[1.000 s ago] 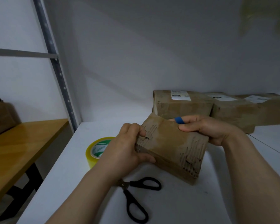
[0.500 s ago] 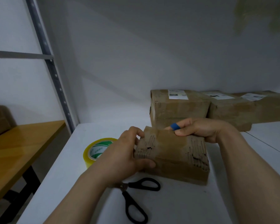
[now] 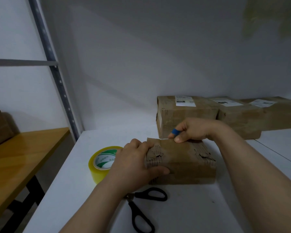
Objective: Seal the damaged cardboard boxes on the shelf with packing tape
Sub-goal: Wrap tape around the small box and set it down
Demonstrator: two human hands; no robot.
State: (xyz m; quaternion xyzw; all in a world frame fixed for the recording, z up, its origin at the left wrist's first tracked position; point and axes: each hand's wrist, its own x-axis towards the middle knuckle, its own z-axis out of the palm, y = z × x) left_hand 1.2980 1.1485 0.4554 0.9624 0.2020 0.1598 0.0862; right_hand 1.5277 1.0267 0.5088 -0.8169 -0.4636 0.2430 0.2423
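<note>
Cardboard, torn: steadying box, left hand gripping end, right hand pinching far edge; next likely fetching tape roll.

A torn cardboard box is being carried by the white shelf. Just left of that box a yellow tape roll is being supported on the same surface. Black scissors are being borne in front of it, and three labelled boxes behind it.
</note>
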